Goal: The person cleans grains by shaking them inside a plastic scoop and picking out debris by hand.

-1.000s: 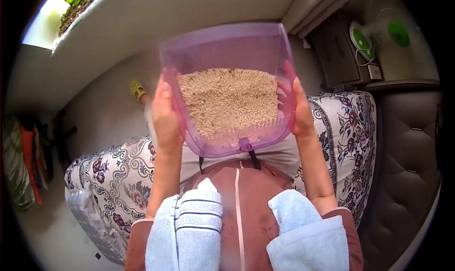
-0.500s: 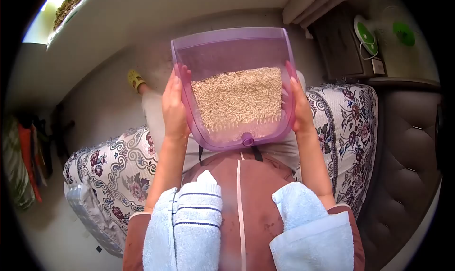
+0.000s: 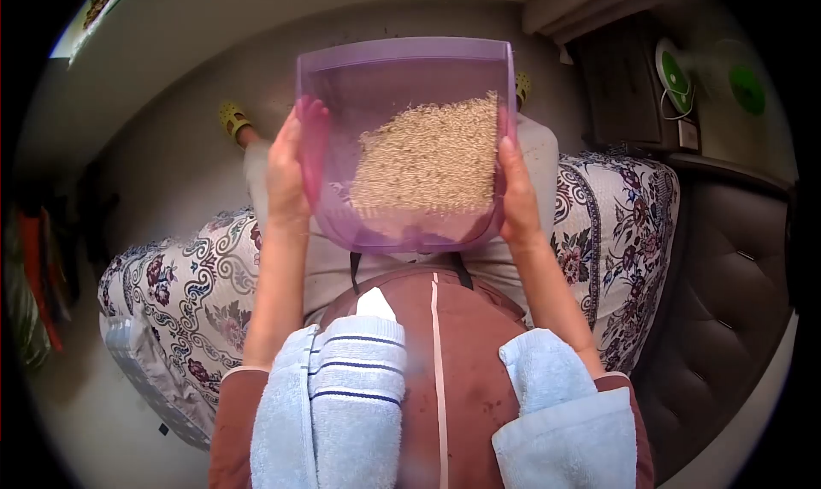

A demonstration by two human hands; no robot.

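Observation:
A translucent purple plastic bin [image 3: 402, 51] is held between my two hands above my lap. Inside it lies a layer of small beige grains [image 3: 428, 155], heaped toward the right side. My left hand [image 3: 291, 164] grips the left wall, its fingers showing pink through the plastic. Around the right wall my right hand [image 3: 517, 189] is closed, with the thumb on the near side and the other fingers mostly hidden. A light blue towel [image 3: 355, 386] hangs over my brown top.
I sit on a bed with a floral cover [image 3: 205, 292]. A dark padded headboard [image 3: 710, 275] stands at the right. Beyond it, a dark nightstand [image 3: 616, 87] holds a green-and-white device [image 3: 673, 74]. Yellow clogs [image 3: 233, 119] are on my feet on the grey floor.
The bin has moved slightly up and left with both hands on it. The grains have shifted toward its right side, leaving more bare bottom at the left.

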